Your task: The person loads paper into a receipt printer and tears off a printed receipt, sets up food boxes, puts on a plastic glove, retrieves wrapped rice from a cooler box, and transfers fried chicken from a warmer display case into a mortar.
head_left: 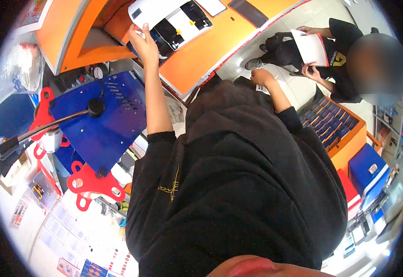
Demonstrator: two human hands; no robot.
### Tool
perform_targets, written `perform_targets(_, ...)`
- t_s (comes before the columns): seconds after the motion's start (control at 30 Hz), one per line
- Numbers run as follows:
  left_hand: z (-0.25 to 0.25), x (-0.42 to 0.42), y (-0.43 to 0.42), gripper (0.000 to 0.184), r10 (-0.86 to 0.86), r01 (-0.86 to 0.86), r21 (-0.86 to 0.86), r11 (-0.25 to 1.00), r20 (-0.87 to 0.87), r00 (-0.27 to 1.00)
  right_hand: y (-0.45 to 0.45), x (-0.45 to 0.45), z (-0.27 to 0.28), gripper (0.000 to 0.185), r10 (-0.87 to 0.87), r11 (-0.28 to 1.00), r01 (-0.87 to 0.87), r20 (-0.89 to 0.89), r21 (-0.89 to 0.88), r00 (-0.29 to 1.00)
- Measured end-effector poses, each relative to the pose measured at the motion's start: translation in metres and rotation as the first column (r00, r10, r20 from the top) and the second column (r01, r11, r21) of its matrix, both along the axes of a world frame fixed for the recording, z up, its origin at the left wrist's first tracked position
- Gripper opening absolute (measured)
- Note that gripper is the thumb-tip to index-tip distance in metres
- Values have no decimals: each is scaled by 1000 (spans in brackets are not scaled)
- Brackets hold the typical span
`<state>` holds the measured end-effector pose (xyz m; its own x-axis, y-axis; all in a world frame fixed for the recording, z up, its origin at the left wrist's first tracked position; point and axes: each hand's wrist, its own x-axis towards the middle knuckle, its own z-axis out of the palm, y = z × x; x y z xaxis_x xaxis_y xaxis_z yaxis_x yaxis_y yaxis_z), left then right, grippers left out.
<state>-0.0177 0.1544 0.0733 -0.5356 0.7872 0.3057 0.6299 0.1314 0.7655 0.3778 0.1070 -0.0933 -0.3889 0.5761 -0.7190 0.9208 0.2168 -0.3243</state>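
My left hand [145, 48] reaches to the far left, at the left side of a white machine [169, 23] that looks like a printer. The machine lies opened up on the orange counter [187, 74], its inside black, with small yellow pieces [192, 22] showing in it. My fingers there are bent and partly spread, and a small pale thing [140, 34] shows among them; I cannot tell whether I grip it or only have it against my skin.

My right hand [262, 78] is lower and to the right, beside my dark trousers [229, 99], fingers curled inward. A white piece with dark marks [262, 89] shows just beside it, but I cannot tell whether I have hold of it.

On the counter, a white panel [212, 6] lies just right of the machine, and a dark flat piece [248, 13] lies farther right. To my left is a blue plate [104, 134] with a black knob [96, 107] on it and red parts [93, 183] at its near edge. To the far right, another person [346, 34] holds a white sheet [310, 48] in both hands; nearer, on the right, is an orange box [354, 135] with rows of dark blue compartments.
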Motion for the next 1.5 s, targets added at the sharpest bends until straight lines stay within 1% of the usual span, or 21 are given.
perform_targets(0.1, -13, 7, -3, 45, 18, -13, 109, 994, -45, 999, -3, 4, 2, 26, -19, 1000, 19, 9, -19, 1000)
perform_targets(0.13, -17, 8, -5, 46, 3, -5, 105, 994, 16, 1000, -4, 5, -1, 26, -20, 1000, 19, -5, -20, 1000)
perform_targets(0.27, -34, 18, -17, 46, 15, -7, 108, 994, -72, 997, -4, 11, -1, 26, -40, 999, 40, -8, -31, 999)
perform_targets(0.37, -50, 27, -26, 48, 52, -47, 86, 995, -63, 997, -3, 13, 10, 26, -92, 995, 92, -10, -26, 996)
perform_targets(0.47, -55, 35, -30, 49, 61, -55, 115, 992, -52, 997, -2, 19, -1, 25, -34, 999, 34, -27, -10, 999)
perform_targets(0.5, -57, 37, -30, 49, 72, -65, 124, 990, -54, 996, 2, 17, -7, 26, -96, 995, 92, -121, -37, 988)
perform_targets(0.53, -55, 36, -32, 52, 56, -51, 54, 997, -99, 994, 5, 12, -14, 28, -159, 987, 148, -212, -68, 964)
perform_targets(0.57, -54, 39, -33, 52, 62, -57, 47, 997, -104, 993, 7, 8, -20, 29, -225, 974, 202, -298, -104, 928)
perform_targets(0.63, -66, 41, -34, 51, 55, -55, 91, 994, 3, 998, 19, -23, -4, 42, -181, 923, 283, -354, 260, 917)
perform_targets(0.67, -73, 39, -36, 52, 70, -64, 68, 996, -87, 994, 36, -40, 24, 52, -239, 920, 325, -346, 217, 907)
perform_targets(0.7, -79, 39, -38, 55, 62, -57, 55, 997, -98, 993, 49, -57, 48, 64, -297, 913, 369, -337, 172, 893)
perform_targets(0.8, -95, 42, -44, 60, 112, -120, -8, 993, -310, 944, 86, -88, 44, 71, -301, 917, 341, -201, 209, 932)
perform_targets(0.9, -95, 51, -49, 60, 110, -145, -80, 986, -337, 935, 105, -102, 23, 75, -285, 915, 312, -138, 254, 949)
perform_targets(0.97, -93, 54, -51, 59, 101, -134, -76, 988, -337, 936, 115, -106, 21, 75, -290, 916, 306, -102, 259, 952)
perform_targets(1.1, -96, 59, -50, 58, 121, -160, -83, 984, -352, 928, 118, -99, 21, 73, -376, 889, 406, -168, 211, 911)
perform_targets(1.13, -98, 59, -50, 56, 117, -158, -75, 985, -391, 913, 115, -98, 22, 72, -356, 892, 393, -188, 225, 915)
perform_targets(1.23, -107, 56, -56, 55, 52, -104, -130, 986, -356, 933, 84, -94, 20, 71, -287, 891, 362, -280, 274, 916)
perform_targets(1.33, -112, 56, -58, 59, 26, -59, -92, 994, -326, 945, 44, -89, 11, 72, -229, 879, 361, -389, 312, 892)
perform_targets(1.43, -93, 65, -59, 62, -12, 7, -18, 1000, -281, 960, 25, -77, 19, 62, -117, 976, 185, -439, 116, 891)
perform_targets(1.47, -82, 69, -57, 64, -21, 29, 26, 999, -266, 964, 21, -73, 23, 57, -69, 978, 149, -452, 144, 889)
perform_targets(1.5, -70, 72, -55, 65, -33, 53, 70, 996, -253, 967, 16, -70, 21, 56, -80, 977, 161, -465, 137, 882)
